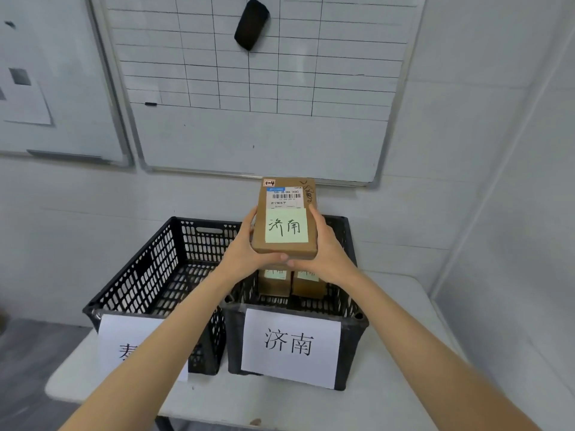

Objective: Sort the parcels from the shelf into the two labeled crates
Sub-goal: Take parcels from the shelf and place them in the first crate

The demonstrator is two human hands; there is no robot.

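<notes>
Parcel: I hold the parcel (286,219) up over the right crate (357,315), clear of its rim, with its face tilted toward me.
Fingers: my left hand (245,247) and right hand (326,250) grip it from either side. The thumbs lie up the side edges, and my fingers (273,258) are curled under the near bottom edge, almost meeting.
Match: the green note (287,226) reads 济南, the same as the right crate label (289,346), so I judge this one belongs below.
Done: two sorted parcels (275,283) lie side by side on the floor of the right crate, directly beneath the one I hold.
Left to do: this parcel is not yet set down, and I cannot tell how many more wait.
Left crate: the left crate (149,269) shows no parcel in the part I can see.
Hidden: the shelf is out of view. My left forearm covers most of the left crate label (124,346), so I cannot read it. My hands cut off the notes on the two sorted parcels, and the shipping print is too fine to read.
Desk: both crates stand touching on the desk (404,384).
</notes>
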